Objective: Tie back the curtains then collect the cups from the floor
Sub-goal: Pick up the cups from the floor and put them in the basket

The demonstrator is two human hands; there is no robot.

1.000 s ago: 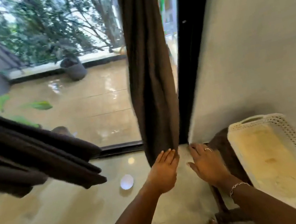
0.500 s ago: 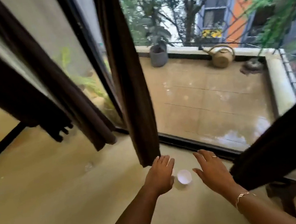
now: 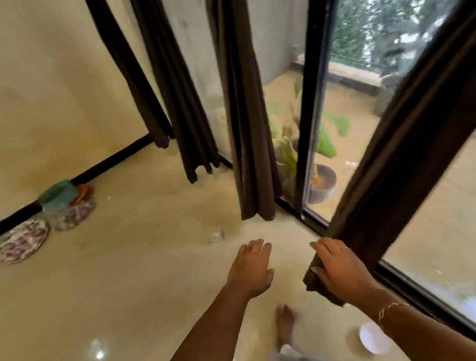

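Curtain panel (image 3: 408, 130) slants from 2 o'clock down to the right hand (image 3: 339, 267), which lies over its hem; I cannot tell if it grips. Left hand (image 3: 251, 266) is spread and empty. Likely still tying back: gather the folds next. White cup (image 3: 374, 337) sits on the floor at 5 o'clock.
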